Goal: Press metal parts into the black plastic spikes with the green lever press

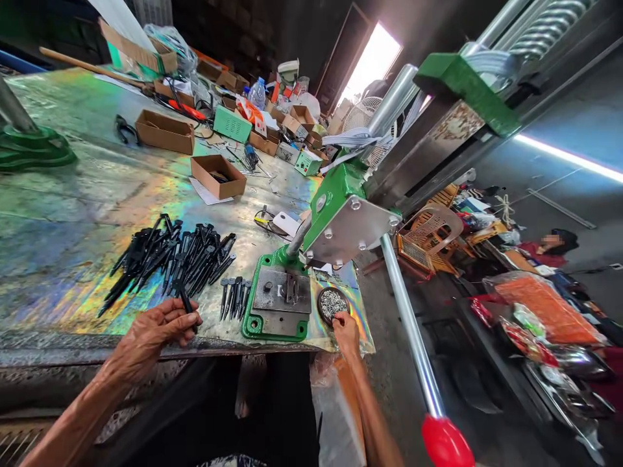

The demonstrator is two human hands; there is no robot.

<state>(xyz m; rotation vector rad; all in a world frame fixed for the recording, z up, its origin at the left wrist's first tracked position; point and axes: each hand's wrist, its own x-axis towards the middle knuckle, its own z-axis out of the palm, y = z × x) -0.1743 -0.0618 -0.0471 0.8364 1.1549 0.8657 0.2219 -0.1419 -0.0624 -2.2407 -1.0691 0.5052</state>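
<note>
— At the table's near edge, what's each hand doing?
— Left hand (158, 327) pinches one black stake (186, 303), fingers closed on it. Right hand (346, 329) has fingertips together in the round dish of small metal pieces (331, 303) (held piece too small to tell).
— Beyond?
— Row of stakes (234, 295), green press (285, 301), black pile (170, 256), cardboard boxes (217, 175).

a long metal surface (73, 214) with a rainbow sheen runs from near to far on the left, cardboard boxes (165, 131) scattered over its far end. a bright doorway (370, 61) glares at the far wall, a white fan (363, 117) standing before it. on the right, the grey floor (574, 188) catches a streak of light; plastic chairs (431, 237) stand near piled bags (545, 301).
</note>
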